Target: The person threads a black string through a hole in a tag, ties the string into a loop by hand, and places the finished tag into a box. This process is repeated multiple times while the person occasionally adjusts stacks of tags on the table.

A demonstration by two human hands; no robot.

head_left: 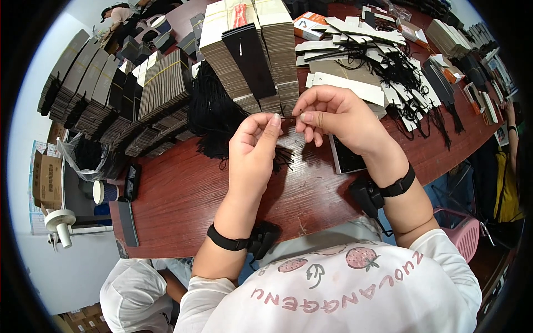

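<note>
Above the middle of the table, my left hand [252, 145] and my right hand [337, 117] face each other, thumbs pressed to fingers. A thin dark cord [287, 117] runs between the two pinches; its ends are hidden by the fingers. Just beyond the hands, a narrow black card [250, 61] leans against tall banded stacks of cardboard pieces [225, 65]. To the left of these stacks hangs a thick bundle of black cords [214, 108], its loose ends lying on the table near my left hand. Under my right wrist lies a dark flat object with a pale edge [345, 158].
White strips with black cords [402, 83] are heaped at the right. More banded cardboard stacks [161, 83] line the left, near a clear plastic bag [91, 158] and a paper cup [104, 192]. A phone-like slab [127, 223] lies at the table's left edge. Another person [136, 288] sits at lower left.
</note>
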